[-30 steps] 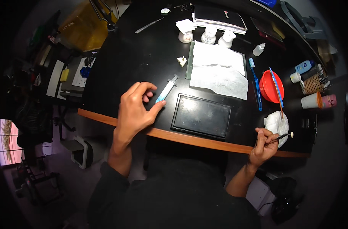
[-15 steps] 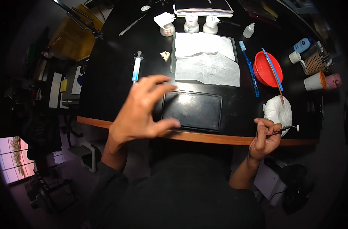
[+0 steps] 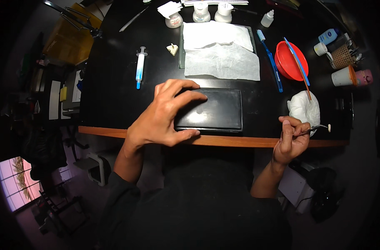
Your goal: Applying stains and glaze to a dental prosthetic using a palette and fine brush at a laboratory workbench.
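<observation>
My left hand (image 3: 173, 112) spans a black rectangular case (image 3: 217, 108) on the desk, fingertips at its far edge and thumb at the near one. A slim curved metal instrument (image 3: 319, 127) is pinched in my right hand (image 3: 290, 139), with a small pale piece (image 3: 329, 128) at its tip. Behind that hand lies a white crumpled pad (image 3: 302, 106) with a brown stick on it. A syringe with blue liquid (image 3: 140, 66) lies left of the case. Beyond the case, white paper sheets (image 3: 221, 62) cover a glass slab.
A red bowl (image 3: 288, 62), blue toothbrush (image 3: 271, 62), small dropper bottle (image 3: 267, 18) and several white jars (image 3: 201, 12) stand or lie farther back. Cups and a holder (image 3: 342, 56) are at the right. A pale irregular piece (image 3: 172, 49) sits left of the paper.
My left hand has left the syringe and moved right onto the black case, taking hold of its edges. The view has shifted, while my right hand keeps holding the instrument.
</observation>
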`<state>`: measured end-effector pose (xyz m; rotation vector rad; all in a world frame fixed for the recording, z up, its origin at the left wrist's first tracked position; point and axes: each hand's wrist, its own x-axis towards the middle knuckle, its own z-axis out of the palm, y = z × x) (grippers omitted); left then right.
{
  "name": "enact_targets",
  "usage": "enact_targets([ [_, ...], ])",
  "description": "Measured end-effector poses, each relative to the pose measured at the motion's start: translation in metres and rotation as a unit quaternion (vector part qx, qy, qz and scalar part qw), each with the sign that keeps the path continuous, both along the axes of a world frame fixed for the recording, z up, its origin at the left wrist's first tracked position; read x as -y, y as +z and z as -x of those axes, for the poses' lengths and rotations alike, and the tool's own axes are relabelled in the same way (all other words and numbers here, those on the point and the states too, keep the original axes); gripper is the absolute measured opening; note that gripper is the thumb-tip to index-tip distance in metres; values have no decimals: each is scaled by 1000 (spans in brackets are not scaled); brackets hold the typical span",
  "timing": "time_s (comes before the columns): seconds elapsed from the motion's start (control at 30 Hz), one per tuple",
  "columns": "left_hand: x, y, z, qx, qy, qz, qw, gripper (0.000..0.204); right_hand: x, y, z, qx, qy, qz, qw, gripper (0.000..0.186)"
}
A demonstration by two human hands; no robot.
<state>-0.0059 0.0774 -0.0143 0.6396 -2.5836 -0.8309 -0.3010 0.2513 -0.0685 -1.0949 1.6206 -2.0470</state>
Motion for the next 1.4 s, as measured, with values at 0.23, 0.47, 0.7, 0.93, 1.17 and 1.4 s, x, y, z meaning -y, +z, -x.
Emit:
enact_targets([
  [0.23,20,-3,-8,-73,-16,-132,989,72,6,-2,0,-20,-7,-1,1000,34],
  [0.47,24,-1,-13,-140,61,-339,929,86,1,-2,1,-16,-9,8,1000,35],
  [0.7,18,-2,-57,-240,129,-290,917,88,1,-3,0,-16,-7,1,1000,35],
  [0.93,7,-2,-79,-246,174,-275,913,91,3,-1,0,-15,2,4,1000,34],
  [1.17,5,-13,-68,-244,179,-249,920,92,2,-2,0,-4,8,9,1000,34],
  [1.4,4,-9,-64,-178,137,-158,962,85,3,1,0,16,28,17,999,34],
])
